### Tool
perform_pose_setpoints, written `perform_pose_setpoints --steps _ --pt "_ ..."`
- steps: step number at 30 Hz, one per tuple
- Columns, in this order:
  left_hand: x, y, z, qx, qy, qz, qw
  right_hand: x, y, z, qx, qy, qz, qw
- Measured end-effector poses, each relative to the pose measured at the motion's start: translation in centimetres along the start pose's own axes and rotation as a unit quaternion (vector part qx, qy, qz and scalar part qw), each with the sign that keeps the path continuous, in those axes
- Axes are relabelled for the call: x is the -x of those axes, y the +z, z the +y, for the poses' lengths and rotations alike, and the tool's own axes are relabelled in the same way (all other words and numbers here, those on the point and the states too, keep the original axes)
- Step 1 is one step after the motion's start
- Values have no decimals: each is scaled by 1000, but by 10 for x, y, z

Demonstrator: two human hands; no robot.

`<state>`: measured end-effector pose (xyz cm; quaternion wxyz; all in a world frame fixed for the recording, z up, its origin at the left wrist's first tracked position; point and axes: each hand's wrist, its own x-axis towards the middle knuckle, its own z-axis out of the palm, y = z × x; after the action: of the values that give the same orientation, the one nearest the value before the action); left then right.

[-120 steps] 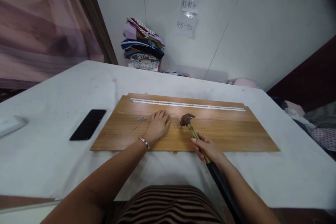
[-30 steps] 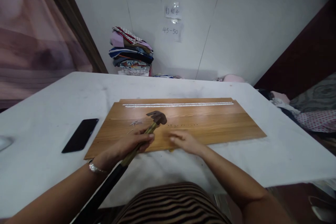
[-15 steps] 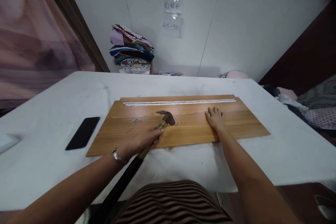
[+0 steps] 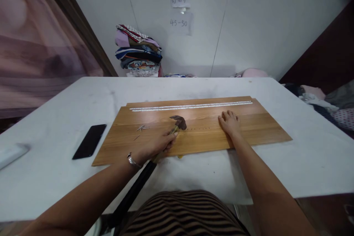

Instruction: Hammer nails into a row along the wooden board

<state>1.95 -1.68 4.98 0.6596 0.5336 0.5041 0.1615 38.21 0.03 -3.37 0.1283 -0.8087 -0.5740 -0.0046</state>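
Note:
My left hand [image 4: 163, 143] is wrapped round the handle of a claw hammer [image 4: 180, 122]. Its metal head is over the middle of a wooden board [image 4: 155, 140], by the left end of a row of small dark marks [image 4: 199, 129]; whether it touches the wood I cannot tell. The long black grip slants down towards my body. Flat on the board, right of that row, lies my right hand [image 4: 230, 122], fingers spread and holding nothing. Several loose nails [image 4: 142, 128] lie on the left part of the board, with a single nail [image 4: 136, 137] just below them.
Two white strips [image 4: 190, 107] run along the board's far edge. A black phone [image 4: 90, 142] lies left of the board on the white table [image 4: 55, 118]. A white object [image 4: 12, 154] sits farther left. Behind the table are folded clothes [image 4: 139, 51] against the wall.
The view has shifted slightly. The hammer and my left hand appear a little farther right, still over the middle of the board. My right hand stays flat on the wood.

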Motion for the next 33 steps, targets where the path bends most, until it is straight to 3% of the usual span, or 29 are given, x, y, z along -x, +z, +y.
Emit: perform_pose_setpoints --steps 7,15,24,33 --pt "-9 -3 -9 -8 3 -3 1000 -1 -1 0 -8 6 0 1000" --pt "1 1 9 34 -2 -26 999 0 -2 0 -22 4 -4 1000" --pt "-9 1 -2 -25 6 -7 1000 1 -6 -3 -17 10 -9 1000" --pt "-3 1 7 8 -3 -17 1000 0 -3 -1 -21 2 3 1000"
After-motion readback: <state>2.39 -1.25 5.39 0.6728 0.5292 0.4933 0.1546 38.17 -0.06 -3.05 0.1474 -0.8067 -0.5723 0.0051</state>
